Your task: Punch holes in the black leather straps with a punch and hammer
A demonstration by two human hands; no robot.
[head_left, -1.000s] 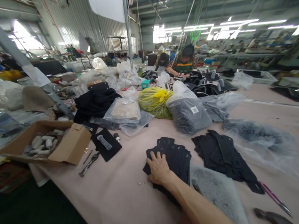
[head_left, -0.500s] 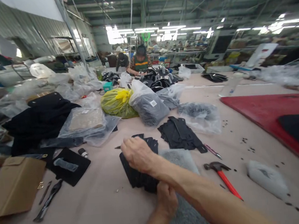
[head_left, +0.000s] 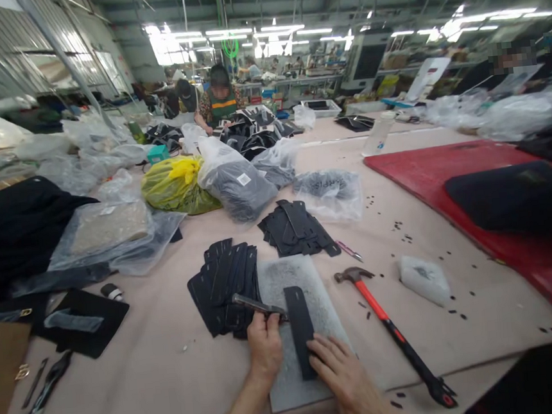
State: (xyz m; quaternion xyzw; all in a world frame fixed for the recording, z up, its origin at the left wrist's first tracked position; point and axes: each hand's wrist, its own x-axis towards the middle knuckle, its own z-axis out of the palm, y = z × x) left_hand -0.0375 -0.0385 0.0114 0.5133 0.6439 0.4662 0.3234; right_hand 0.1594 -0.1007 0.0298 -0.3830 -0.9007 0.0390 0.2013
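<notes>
My left hand (head_left: 265,346) is closed on a metal punch (head_left: 255,304), a dark rod lying slantwise with its right end by a black strip (head_left: 299,334). The strip, rounded at its far end and with a small slot there, lies lengthwise on a scuffed translucent board (head_left: 283,374). My right hand (head_left: 336,366) rests with fingers stretched out against the strip's right edge. Left of the board is a fanned pile of slotted black pieces (head_left: 222,282). A claw hammer (head_left: 379,314) with a red and black handle lies to the right.
Another pile of black pieces (head_left: 297,227) sits beyond the board, beside a pink pen-like tool (head_left: 349,251). Bagged goods (head_left: 238,188) stand farther back. At right are a small clear bag (head_left: 425,279), scattered black bits and a red board (head_left: 412,163). Co-workers sit across the table.
My right hand has come back from the left pile to the board, uncrossing my arms. A black strip now lies on the board, and the punch shows in my left hand. The view has turned right.
</notes>
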